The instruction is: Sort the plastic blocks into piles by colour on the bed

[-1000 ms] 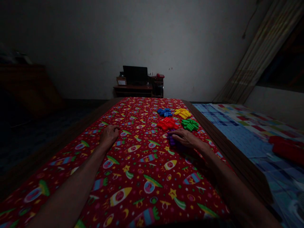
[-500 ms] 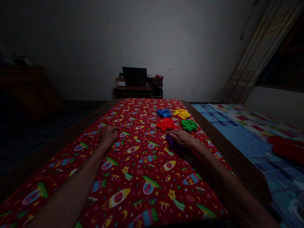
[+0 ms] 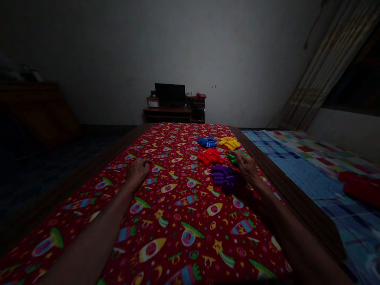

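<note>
On the left part of the red patterned cloth [image 3: 166, 188], my left hand [image 3: 138, 171] rests with its fingers curled in, and nothing shows in it. My right hand [image 3: 248, 168] is over the pile of green plastic pieces [image 3: 232, 159], its fingers bent together onto them and hiding part of the pile. A heap of purple pieces [image 3: 223, 177] lies just left of and below that hand. Red pieces [image 3: 210, 156] are to the left of the green ones. Farther back are a blue pile [image 3: 207, 142] and a yellow pile [image 3: 229, 142].
The cloth covers a long table with brown edges [image 3: 292, 198]. Beyond its far end stands a low desk with a dark monitor [image 3: 170, 95]. To the right is a bed with a blue checked sheet [image 3: 276, 166] and a red item [image 3: 360, 188].
My right hand has moved right and away from me, from the purple heap to the green pile, uncovering the purple pieces. My left hand stays in place on the cloth.
</note>
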The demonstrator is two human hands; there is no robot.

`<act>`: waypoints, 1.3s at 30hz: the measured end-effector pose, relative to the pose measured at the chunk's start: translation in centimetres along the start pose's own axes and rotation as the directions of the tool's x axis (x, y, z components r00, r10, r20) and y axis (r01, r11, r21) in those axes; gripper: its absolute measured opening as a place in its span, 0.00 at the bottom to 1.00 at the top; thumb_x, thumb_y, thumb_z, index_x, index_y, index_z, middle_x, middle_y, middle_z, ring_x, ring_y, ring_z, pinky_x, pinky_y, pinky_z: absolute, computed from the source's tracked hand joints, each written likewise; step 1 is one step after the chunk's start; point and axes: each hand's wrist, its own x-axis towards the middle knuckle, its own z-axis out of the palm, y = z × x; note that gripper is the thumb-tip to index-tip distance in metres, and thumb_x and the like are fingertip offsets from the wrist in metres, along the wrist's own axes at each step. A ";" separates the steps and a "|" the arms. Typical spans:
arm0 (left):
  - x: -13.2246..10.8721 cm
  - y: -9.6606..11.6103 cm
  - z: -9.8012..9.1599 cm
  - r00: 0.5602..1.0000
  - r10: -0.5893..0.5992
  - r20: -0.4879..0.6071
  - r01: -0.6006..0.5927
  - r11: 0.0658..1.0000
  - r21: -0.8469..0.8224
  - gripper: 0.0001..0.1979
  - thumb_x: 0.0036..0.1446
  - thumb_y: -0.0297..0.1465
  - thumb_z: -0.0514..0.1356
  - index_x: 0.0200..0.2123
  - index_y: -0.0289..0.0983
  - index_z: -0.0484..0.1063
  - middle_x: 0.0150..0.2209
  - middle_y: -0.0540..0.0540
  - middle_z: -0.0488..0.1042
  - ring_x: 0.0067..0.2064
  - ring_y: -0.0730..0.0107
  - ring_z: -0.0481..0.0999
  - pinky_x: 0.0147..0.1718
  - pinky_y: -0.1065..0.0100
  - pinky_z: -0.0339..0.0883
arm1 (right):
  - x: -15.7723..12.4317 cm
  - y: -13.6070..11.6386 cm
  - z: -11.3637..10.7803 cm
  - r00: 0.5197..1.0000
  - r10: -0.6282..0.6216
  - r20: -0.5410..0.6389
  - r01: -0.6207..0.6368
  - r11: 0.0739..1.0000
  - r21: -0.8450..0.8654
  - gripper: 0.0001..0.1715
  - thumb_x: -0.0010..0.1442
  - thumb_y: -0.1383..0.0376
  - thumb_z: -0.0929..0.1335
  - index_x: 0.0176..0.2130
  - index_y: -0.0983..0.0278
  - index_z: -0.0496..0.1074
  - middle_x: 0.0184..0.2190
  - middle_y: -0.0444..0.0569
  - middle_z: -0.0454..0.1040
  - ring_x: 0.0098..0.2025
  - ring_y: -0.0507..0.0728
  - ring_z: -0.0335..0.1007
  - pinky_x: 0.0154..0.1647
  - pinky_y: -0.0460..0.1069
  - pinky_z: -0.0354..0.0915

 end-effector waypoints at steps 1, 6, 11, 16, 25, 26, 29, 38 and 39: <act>0.0 0.1 -0.1 1.000 -0.004 -0.003 0.004 1.000 -0.006 0.20 0.53 0.32 0.48 0.38 0.35 0.79 0.42 0.39 0.78 0.45 0.55 0.76 0.45 0.63 0.69 | 0.1 0.5 -0.4 0.996 0.052 -0.067 -0.051 0.999 0.017 0.33 0.63 0.45 0.56 0.44 0.63 0.77 0.43 0.52 0.79 0.47 0.61 0.74 0.50 0.56 0.67; -0.2 0.3 -0.4 1.000 -0.010 0.005 0.011 1.000 -0.027 0.19 0.53 0.31 0.48 0.37 0.36 0.78 0.41 0.41 0.78 0.44 0.59 0.76 0.44 0.65 0.68 | 0.3 4.4 -2.0 0.932 0.235 -0.275 -0.221 0.972 0.080 0.39 0.61 0.41 0.55 0.40 0.68 0.77 0.41 0.59 0.79 0.43 0.63 0.75 0.44 0.57 0.69; -0.3 0.1 -0.2 1.000 -0.021 -0.008 0.021 0.999 -0.042 0.19 0.54 0.31 0.48 0.37 0.38 0.78 0.41 0.42 0.78 0.43 0.60 0.76 0.44 0.66 0.68 | -0.2 8.6 -2.7 0.827 0.404 -0.391 -0.353 0.914 0.198 0.40 0.59 0.39 0.55 0.42 0.69 0.75 0.39 0.60 0.78 0.39 0.62 0.76 0.34 0.55 0.71; -0.2 -0.1 -0.3 0.999 -0.040 0.023 0.042 0.997 -0.071 0.19 0.54 0.33 0.48 0.36 0.36 0.78 0.40 0.40 0.77 0.42 0.58 0.77 0.42 0.65 0.69 | -0.7 11.4 -2.9 0.787 0.432 -0.441 -0.381 0.902 0.204 0.40 0.58 0.39 0.56 0.39 0.69 0.75 0.34 0.58 0.79 0.35 0.61 0.77 0.35 0.55 0.71; -0.2 0.0 -0.5 0.997 -0.059 0.045 0.062 0.995 -0.079 0.20 0.54 0.33 0.47 0.37 0.37 0.78 0.41 0.40 0.77 0.42 0.58 0.77 0.41 0.64 0.69 | -1.0 12.2 -2.9 0.805 0.414 -0.425 -0.397 0.908 0.134 0.39 0.60 0.41 0.55 0.41 0.69 0.76 0.34 0.58 0.79 0.37 0.61 0.77 0.40 0.56 0.70; -0.2 -0.1 -0.4 0.997 -0.060 0.043 0.063 0.995 -0.079 0.20 0.54 0.33 0.47 0.37 0.37 0.78 0.41 0.40 0.77 0.42 0.58 0.77 0.41 0.64 0.69 | -1.1 12.1 -2.9 0.804 0.419 -0.422 -0.400 0.906 0.138 0.39 0.60 0.41 0.55 0.41 0.68 0.76 0.34 0.58 0.79 0.37 0.61 0.77 0.40 0.56 0.70; -0.1 -0.2 -0.3 0.997 -0.062 0.042 0.065 0.995 -0.080 0.20 0.53 0.33 0.46 0.37 0.37 0.78 0.41 0.40 0.77 0.42 0.58 0.77 0.42 0.64 0.69 | -1.1 11.8 -2.9 0.796 0.440 -0.415 -0.417 0.897 0.149 0.38 0.60 0.42 0.55 0.42 0.68 0.75 0.35 0.59 0.79 0.37 0.61 0.77 0.41 0.56 0.70; 0.0 -0.6 -0.3 0.997 -0.069 0.047 0.073 0.994 -0.086 0.19 0.54 0.33 0.48 0.36 0.39 0.78 0.40 0.42 0.78 0.40 0.60 0.77 0.39 0.66 0.70 | -1.1 9.5 -3.1 0.851 0.366 -0.376 -0.446 0.882 -0.150 0.37 0.61 0.46 0.53 0.44 0.67 0.76 0.42 0.60 0.78 0.45 0.63 0.74 0.48 0.57 0.66; 0.0 -0.6 -0.2 0.997 -0.069 0.046 0.073 0.993 -0.088 0.19 0.54 0.33 0.48 0.36 0.39 0.78 0.40 0.42 0.78 0.40 0.60 0.77 0.39 0.66 0.70 | -1.2 9.3 -3.1 0.857 0.368 -0.362 -0.449 0.877 -0.171 0.37 0.61 0.46 0.53 0.44 0.67 0.76 0.42 0.60 0.78 0.46 0.63 0.74 0.48 0.56 0.66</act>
